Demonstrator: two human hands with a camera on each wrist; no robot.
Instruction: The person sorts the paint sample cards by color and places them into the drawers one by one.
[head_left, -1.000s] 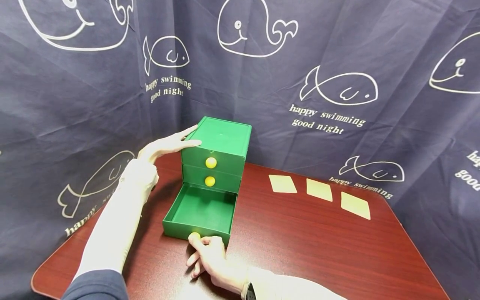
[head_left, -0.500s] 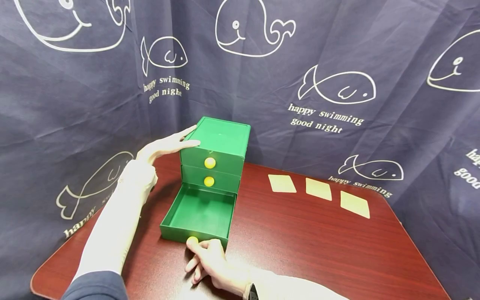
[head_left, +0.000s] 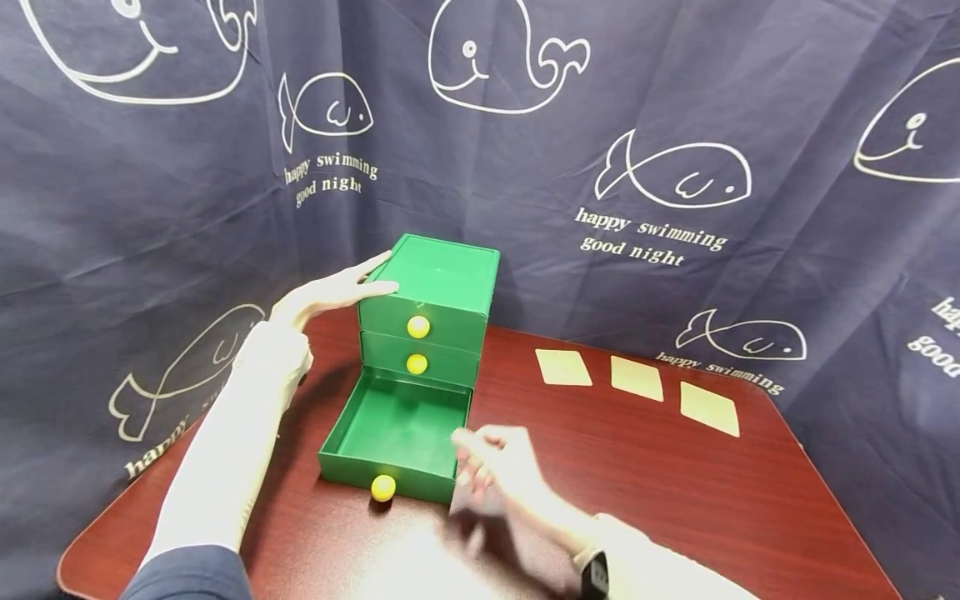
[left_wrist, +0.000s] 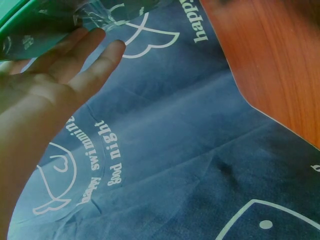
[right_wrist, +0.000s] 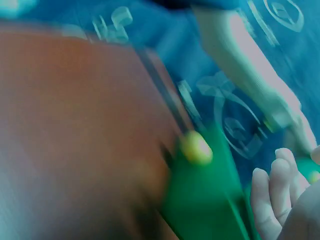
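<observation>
A green drawer cabinet [head_left: 438, 271] with yellow ball knobs stands on the table. Its bottom drawer [head_left: 397, 425] is pulled out and holds nothing; the two drawers above are closed. My left hand [head_left: 330, 293] rests with spread, straight fingers on the cabinet's top left edge. In the left wrist view, that hand [left_wrist: 60, 75] lies against the green side. My right hand [head_left: 502, 467], blurred, is just right of the drawer's front corner, its fingers loosely bent around nothing. The bottom yellow knob [head_left: 383, 488] is free of it. The right wrist view shows the knob [right_wrist: 197, 148] apart from the fingers.
Three pale yellow square sheets [head_left: 563, 367] lie in a row at the back right of the reddish-brown table [head_left: 675, 508]. A dark blue curtain [head_left: 525, 167] with white whale and fish drawings hangs close behind the table.
My right hand has let go of the bottom knob and moved right and up. Just before that, the drawer came out slightly farther. My left hand has stayed on the cabinet.
</observation>
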